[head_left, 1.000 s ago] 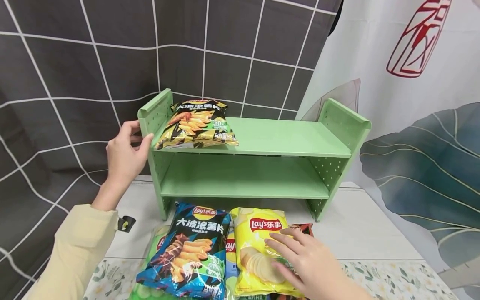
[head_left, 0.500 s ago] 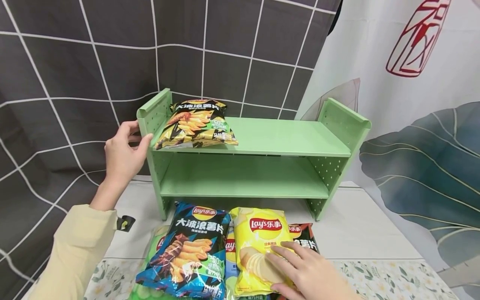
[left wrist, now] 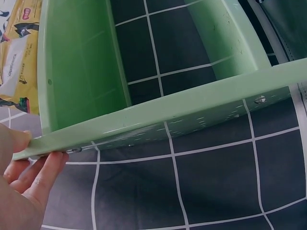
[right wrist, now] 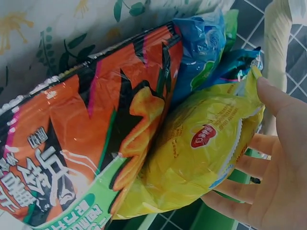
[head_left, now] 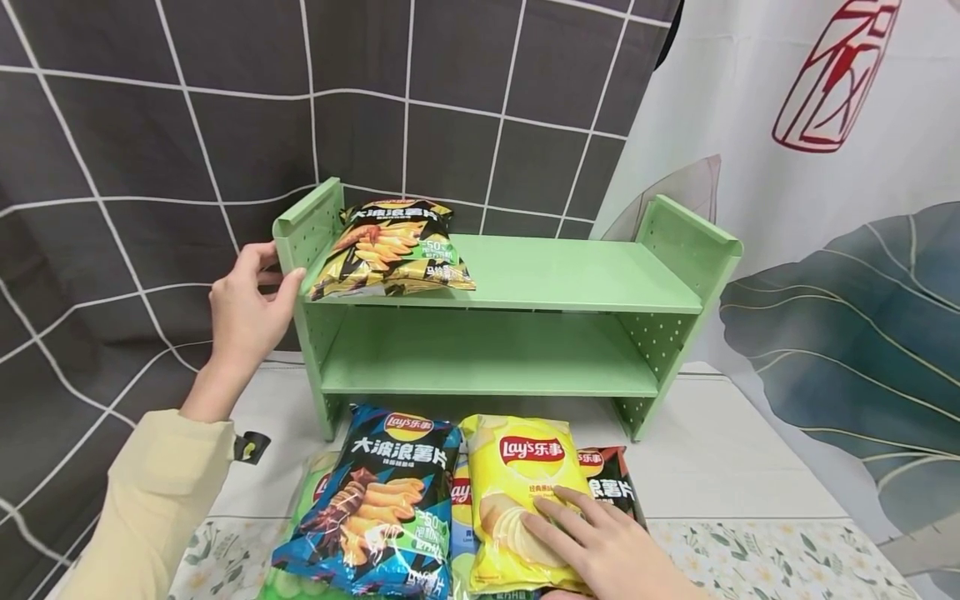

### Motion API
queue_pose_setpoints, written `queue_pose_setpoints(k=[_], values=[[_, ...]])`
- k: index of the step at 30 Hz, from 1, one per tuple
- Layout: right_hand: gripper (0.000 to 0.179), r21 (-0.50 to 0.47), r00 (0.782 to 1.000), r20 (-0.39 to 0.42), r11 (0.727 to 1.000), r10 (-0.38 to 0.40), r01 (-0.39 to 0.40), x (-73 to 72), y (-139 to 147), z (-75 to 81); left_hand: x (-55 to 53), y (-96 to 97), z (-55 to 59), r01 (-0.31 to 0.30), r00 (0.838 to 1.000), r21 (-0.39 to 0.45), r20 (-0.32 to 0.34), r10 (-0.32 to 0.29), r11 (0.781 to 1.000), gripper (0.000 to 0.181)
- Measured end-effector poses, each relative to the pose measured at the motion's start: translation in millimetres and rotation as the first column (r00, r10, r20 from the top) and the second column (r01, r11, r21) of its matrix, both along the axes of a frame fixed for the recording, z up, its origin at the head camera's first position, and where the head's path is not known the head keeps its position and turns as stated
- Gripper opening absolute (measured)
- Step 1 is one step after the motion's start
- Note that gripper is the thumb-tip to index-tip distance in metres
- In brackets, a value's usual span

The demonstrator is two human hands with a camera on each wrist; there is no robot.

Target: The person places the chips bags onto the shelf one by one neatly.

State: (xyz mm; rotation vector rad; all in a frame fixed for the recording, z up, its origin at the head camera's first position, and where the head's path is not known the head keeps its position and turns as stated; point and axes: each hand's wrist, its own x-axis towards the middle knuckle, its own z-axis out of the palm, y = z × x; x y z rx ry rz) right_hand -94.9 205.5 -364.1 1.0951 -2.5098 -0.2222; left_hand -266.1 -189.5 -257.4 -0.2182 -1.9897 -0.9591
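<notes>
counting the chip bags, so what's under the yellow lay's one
Parts of a light blue bag and an orange-and-black bag show from beneath the yellow bag. Their covered portions, and anything else fully under it, cannot be seen.

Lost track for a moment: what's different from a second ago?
The right hand moved toward the person over the yellow bag, exposing more of the red-and-black bag. The left hand still grips the green shelf; both bags look unmoved.

Beside the gripping left hand (head_left: 251, 304), a black-and-gold bag (head_left: 393, 250) lies on the green shelf (head_left: 577, 275). The table (head_left: 720, 450) carries it and, by the right hand (head_left: 607, 542), piled bags (head_left: 491, 492).
</notes>
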Motion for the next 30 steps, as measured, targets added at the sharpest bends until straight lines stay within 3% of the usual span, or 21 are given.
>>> queue_pose_setpoints(k=[5,13,22,30], values=[[0.061,0.019,0.999,0.039,1.0,-0.015,0.014,0.7,0.6,-1.4,0.3,0.1,-0.3,0.003,1.0,0.005,-0.002,-0.003,1.0,0.033],[0.061,0.037,1.0,0.014,0.999,0.006,-0.006,0.4,1.6,-1.5,1.0,0.7,1.5,0.007,1.0,0.017,-0.016,-0.007,1.0,0.033],[0.064,0.035,0.995,0.094,0.999,-0.027,0.024,2.8,0.7,0.3,0.9,-0.3,0.5,0.0,1.0,0.021,-0.009,0.0,1.0,0.033],[0.06,0.029,0.998,0.064,1.0,-0.012,0.01,1.8,1.1,-1.5,-0.6,-1.5,0.5,-0.004,1.0,0.014,-0.01,0.004,1.0,0.033]])
